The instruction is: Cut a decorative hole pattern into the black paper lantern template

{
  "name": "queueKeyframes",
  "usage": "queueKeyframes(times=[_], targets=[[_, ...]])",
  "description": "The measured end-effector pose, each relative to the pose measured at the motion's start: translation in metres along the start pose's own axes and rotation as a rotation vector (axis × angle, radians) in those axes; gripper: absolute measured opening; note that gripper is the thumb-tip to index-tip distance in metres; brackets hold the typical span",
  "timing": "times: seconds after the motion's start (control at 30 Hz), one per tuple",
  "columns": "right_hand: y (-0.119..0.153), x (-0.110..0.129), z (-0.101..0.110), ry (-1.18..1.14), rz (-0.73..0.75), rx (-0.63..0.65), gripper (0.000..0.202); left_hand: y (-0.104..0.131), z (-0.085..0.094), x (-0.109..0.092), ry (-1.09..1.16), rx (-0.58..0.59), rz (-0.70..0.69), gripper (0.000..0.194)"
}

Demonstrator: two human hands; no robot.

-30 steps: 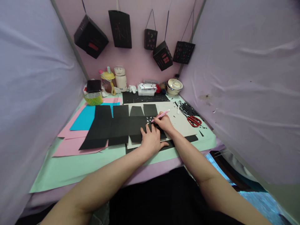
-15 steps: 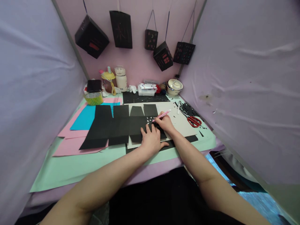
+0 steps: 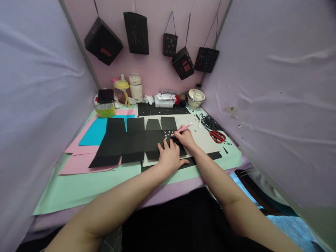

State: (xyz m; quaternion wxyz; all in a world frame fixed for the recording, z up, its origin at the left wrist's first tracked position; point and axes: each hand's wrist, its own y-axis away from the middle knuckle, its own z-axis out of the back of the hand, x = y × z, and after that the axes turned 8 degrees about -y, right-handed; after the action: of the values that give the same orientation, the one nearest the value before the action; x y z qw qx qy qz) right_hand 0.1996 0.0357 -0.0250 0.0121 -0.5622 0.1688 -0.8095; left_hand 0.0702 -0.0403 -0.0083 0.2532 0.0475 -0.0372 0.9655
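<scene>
A black paper sheet (image 3: 133, 141) with several flaps lies across the table, its right part over a pale board (image 3: 206, 139). My left hand (image 3: 169, 155) rests on the right part of the black sheet, fingers spread and thumb pointing right. Just beyond it, my right hand (image 3: 185, 136) is closed on a pink pen-like tool (image 3: 184, 128). The tool's tip meets the black sheet beside a group of small triangular cutouts (image 3: 168, 134). What kind of tip it has is too small to tell.
Red-handled scissors (image 3: 217, 136) and black paper scraps (image 3: 211, 122) lie at the right. Blue paper (image 3: 91, 134) and pink paper (image 3: 78, 164) are at the left. Bottles, a tape roll (image 3: 105, 110), a pen box (image 3: 165, 101) and a bowl (image 3: 195, 98) line the back. Black lanterns (image 3: 136, 33) hang above.
</scene>
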Motion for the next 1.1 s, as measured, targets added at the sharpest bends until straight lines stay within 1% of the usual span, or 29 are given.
queueKeyframes(times=[0.37,0.73,0.9,1.1], targets=[[0.0007,-0.0017,-0.0011,-0.028,0.006,0.023,0.01,0.0008,0.0022,0.0,0.002,0.004,-0.002,0.093],[0.0008,-0.0013,-0.0004,-0.005,0.043,0.07,0.012,0.0007,0.0008,0.0005,0.009,0.006,-0.006,0.093],[0.0003,-0.0019,-0.0012,-0.009,0.044,0.066,0.012,0.0011,-0.0003,0.0002,-0.002,-0.005,-0.002,0.093],[-0.0004,0.0004,-0.0017,-0.01,0.018,0.019,0.01,0.001,0.0007,0.0008,0.001,0.003,-0.002,0.094]])
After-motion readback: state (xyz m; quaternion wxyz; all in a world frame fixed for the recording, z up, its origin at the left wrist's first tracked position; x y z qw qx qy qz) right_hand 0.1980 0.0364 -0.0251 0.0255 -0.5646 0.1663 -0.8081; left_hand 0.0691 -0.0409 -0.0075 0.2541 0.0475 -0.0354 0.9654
